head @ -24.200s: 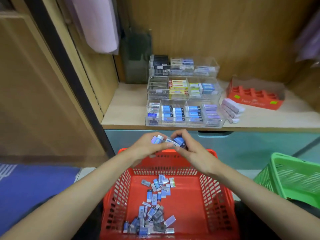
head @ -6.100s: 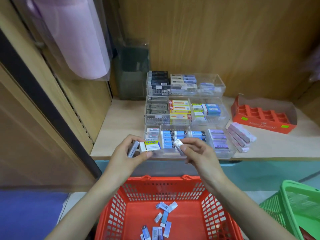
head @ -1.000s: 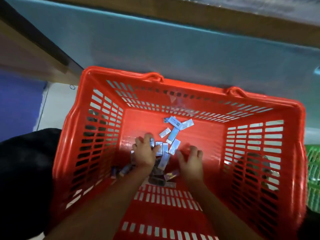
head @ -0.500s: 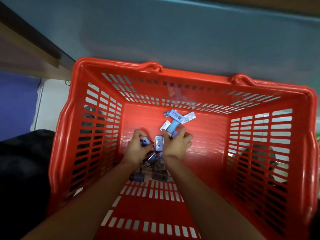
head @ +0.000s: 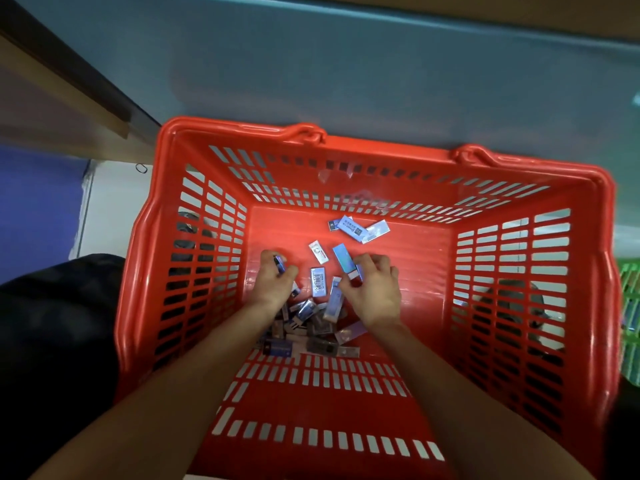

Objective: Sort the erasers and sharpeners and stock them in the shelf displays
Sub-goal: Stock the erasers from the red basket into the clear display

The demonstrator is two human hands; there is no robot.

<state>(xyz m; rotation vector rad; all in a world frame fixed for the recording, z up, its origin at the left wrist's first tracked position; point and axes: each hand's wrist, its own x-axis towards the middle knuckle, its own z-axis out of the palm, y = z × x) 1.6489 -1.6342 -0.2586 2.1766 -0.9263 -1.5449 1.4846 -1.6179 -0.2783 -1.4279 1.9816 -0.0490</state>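
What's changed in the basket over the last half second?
The hands have parted: the right hand moved right and now pinches the near end of the long blue eraser. The left hand still grips a small blue eraser. The red basket and loose erasers stayed put.

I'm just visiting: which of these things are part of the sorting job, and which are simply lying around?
In the job: red basket; heap of erasers in it; left hand gripping a small eraser; right hand pinching a long blue eraser.
Just there: green basket; blue mat; grey cabinet front.
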